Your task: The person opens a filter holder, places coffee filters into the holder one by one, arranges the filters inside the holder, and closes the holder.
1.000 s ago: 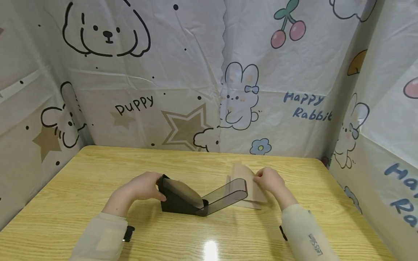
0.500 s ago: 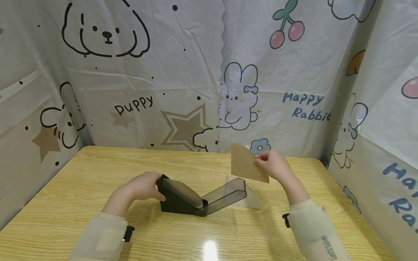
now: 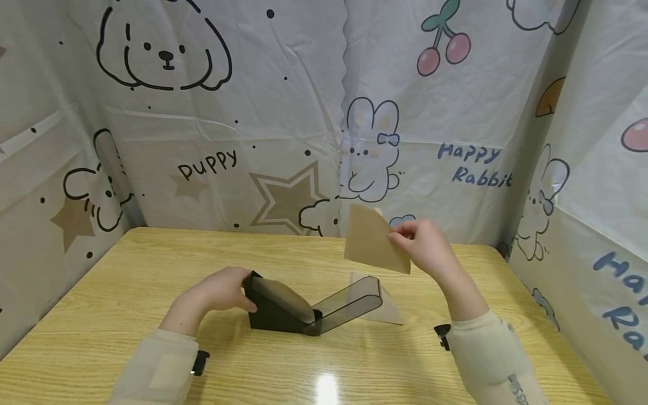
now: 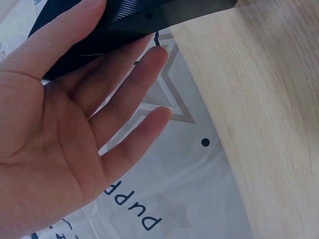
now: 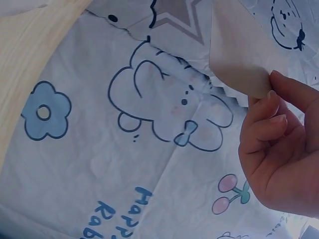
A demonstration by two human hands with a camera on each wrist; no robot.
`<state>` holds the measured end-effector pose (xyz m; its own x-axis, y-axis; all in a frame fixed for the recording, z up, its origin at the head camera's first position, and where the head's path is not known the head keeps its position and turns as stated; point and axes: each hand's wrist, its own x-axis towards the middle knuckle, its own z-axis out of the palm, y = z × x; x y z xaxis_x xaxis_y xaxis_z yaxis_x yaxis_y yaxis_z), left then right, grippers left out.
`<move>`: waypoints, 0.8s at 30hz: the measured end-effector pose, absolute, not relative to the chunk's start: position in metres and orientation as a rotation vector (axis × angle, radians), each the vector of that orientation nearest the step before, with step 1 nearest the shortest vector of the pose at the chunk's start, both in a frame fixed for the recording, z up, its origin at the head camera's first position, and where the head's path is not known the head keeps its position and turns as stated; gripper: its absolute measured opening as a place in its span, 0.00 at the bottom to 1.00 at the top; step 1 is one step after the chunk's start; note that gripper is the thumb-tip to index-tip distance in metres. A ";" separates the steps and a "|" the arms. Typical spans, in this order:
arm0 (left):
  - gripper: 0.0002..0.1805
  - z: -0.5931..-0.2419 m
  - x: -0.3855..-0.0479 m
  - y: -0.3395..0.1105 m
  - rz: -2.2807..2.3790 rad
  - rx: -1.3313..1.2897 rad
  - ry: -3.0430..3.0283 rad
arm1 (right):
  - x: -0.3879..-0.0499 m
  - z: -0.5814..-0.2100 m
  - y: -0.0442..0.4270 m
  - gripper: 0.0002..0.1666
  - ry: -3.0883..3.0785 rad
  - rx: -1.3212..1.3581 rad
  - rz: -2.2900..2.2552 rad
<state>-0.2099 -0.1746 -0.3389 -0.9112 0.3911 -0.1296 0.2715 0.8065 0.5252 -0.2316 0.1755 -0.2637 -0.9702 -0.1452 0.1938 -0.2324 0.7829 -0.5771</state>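
My left hand holds the back end of a black wedge-shaped filter holder, thumb in front; in the left wrist view its outer fingers extend away from the box. The smoky clear lid is swung open to the right. Inside the holder, a brown curved surface shows, probably filter paper. Above the table, my right hand pinches a brown coffee filter by its right edge, also seen in the right wrist view. A second paper filter lies on the table, partly behind the lid.
The wooden table runs back to a printed cloth wall. More cloth stands along the right side. A light reflection shows near the table's front.
My right hand has lifted the coffee filter off the table, up and then slightly left. The second filter stays behind on the table. My left hand and the holder have not moved.
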 end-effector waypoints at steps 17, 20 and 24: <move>0.19 -0.338 -0.210 -0.168 0.715 0.489 2.768 | -0.219 -0.257 0.155 0.11 -2.814 0.359 0.944; 0.19 -0.337 -0.210 -0.168 0.719 0.493 2.768 | -0.217 -0.258 0.151 0.10 -2.827 0.378 0.942; 0.17 -0.337 -0.209 -0.167 0.733 0.513 2.765 | -0.214 -0.260 0.143 0.09 -2.849 0.404 0.943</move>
<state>-0.2092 -0.1672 -0.3372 -0.9109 0.3903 -0.1339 0.2726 0.8129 0.5147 -0.2142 0.1427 -0.2602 -0.9580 -0.2150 0.1897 -0.2857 0.7712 -0.5689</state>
